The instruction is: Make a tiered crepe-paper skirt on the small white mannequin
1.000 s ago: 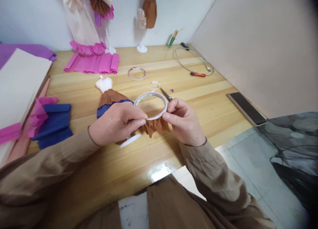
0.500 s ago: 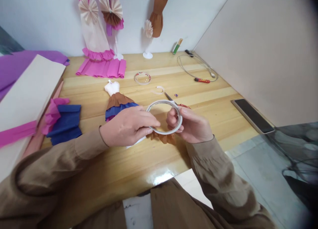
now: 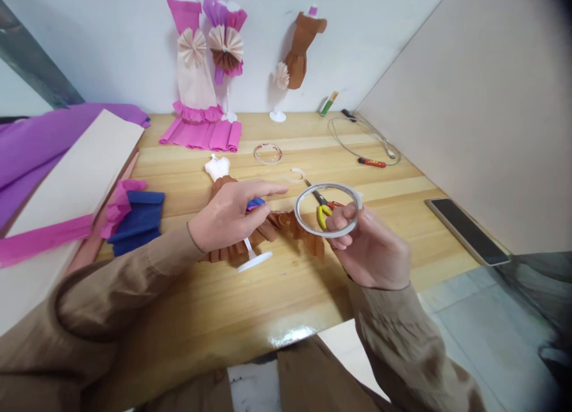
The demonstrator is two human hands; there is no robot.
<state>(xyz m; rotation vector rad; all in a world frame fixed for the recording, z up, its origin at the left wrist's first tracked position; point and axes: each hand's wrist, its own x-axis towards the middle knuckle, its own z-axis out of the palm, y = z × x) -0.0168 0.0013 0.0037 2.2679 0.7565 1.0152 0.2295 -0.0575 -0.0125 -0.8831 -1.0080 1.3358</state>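
A thin roll of white tape [image 3: 300,222] is held up above the table, pinched at its right side by my right hand [image 3: 370,245]. My left hand [image 3: 232,215] is off the roll, thumb and fingers apart, over a small mannequin in a brown and blue paper dress [image 3: 220,188]. The mannequin lies on its side, its white round base [image 3: 254,262] showing below my left hand, which hides much of the skirt. Brown ruffled paper [image 3: 313,239] lies between the hands. Scissors with red and yellow handles [image 3: 322,215] are partly seen through the roll.
Dressed mannequins [image 3: 196,84] stand along the wall, with folded pink paper [image 3: 201,136] before them. A second tape ring [image 3: 268,154], a cable [image 3: 344,139], a red-handled tool [image 3: 372,162] and a phone [image 3: 467,230] lie on the table. Blue paper [image 3: 138,221] is at left.
My left hand has let go of the tape roll and opened, moving away from it. My right hand has carried the roll to the right. The view has tilted up slightly.
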